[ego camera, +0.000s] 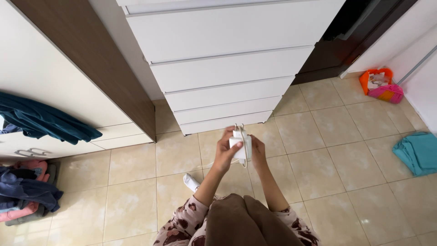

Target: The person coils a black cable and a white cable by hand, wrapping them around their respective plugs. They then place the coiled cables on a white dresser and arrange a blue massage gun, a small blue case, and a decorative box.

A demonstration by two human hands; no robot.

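Both hands, left hand [224,152] and right hand [257,151], grasp a white charger [238,141] upright, prongs pointing away toward the drawers [227,68].

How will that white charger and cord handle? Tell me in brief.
The charger looks like a small rigid block, probably light, since fingers alone hold it. Its smooth shell may be slippery. The thin cord bends in a loop, so it is likely floppy and would dangle.
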